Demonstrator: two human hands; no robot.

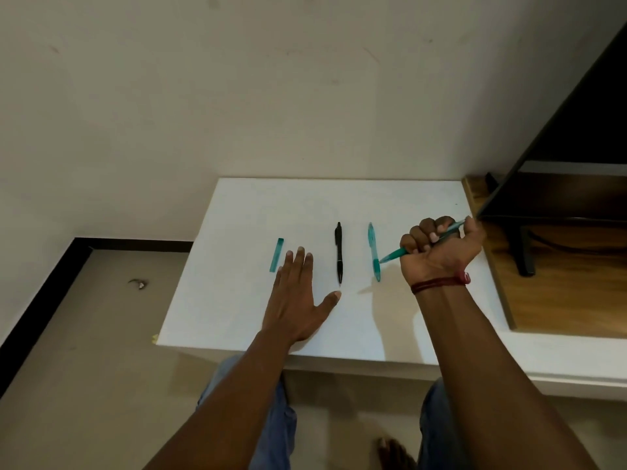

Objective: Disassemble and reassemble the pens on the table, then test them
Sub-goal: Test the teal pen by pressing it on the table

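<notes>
Plainly, the held teal pen (393, 255) is a slim, see-through green stick with a pale point. The right hand (441, 249) has it wrapped in a closed fist, fingers curled over the barrel. The point sticks out to the left and slants down toward the table (271, 205), and the back end pokes out past the thumb side on the right. Its point comes right up to the lying teal pen (374, 252); whether the two touch cannot be told.

The left hand (295, 296) rests flat on the white top with fingers straight and the thumb spread, holding nothing. It lies between the short teal piece (276, 255) and the black pen (339, 254), and the thumb tip is just below the black pen's point.

By count there are two teal pens, one black pen and one short teal piece. A red thread (437, 283) circles the right wrist.
</notes>
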